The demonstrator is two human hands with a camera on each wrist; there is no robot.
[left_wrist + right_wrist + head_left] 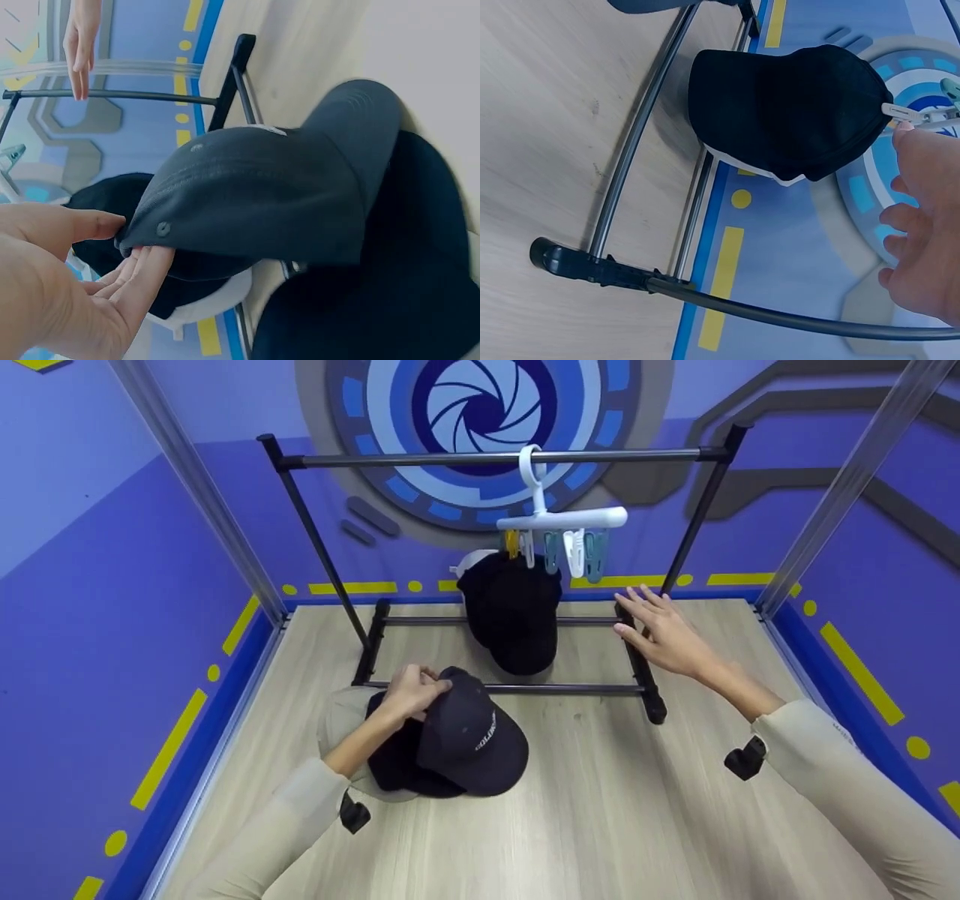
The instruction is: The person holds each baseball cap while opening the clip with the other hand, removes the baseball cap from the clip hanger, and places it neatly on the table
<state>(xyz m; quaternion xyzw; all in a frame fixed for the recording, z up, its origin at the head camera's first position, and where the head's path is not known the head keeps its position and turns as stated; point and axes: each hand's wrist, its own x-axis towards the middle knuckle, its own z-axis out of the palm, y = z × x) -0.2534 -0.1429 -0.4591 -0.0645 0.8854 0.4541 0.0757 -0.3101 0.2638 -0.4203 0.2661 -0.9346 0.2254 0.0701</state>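
Observation:
My left hand [409, 694] pinches the back edge of a dark grey cap [469, 735] with white lettering; in the left wrist view the thumb lies outside and the fingers reach under the rim. Below that cap are a black cap [397, 757] and a beige cap [341, 711], partly covered. Another black cap [514, 607] hangs from clips on a white hanger [562, 518], a white cap [474, 561] showing behind it. To the right of the hanger, my right hand [664, 634] is held in the air with fingers extended, holding nothing.
The hanger hooks over the top bar [420, 459] of a black metal rack. White [574, 553] and green clips [595, 556] dangle from it at the right. Rack feet [654, 706] and low crossbars [570, 689] stand on the wood-look surface. Patterned blue walls [150, 585] enclose three sides.

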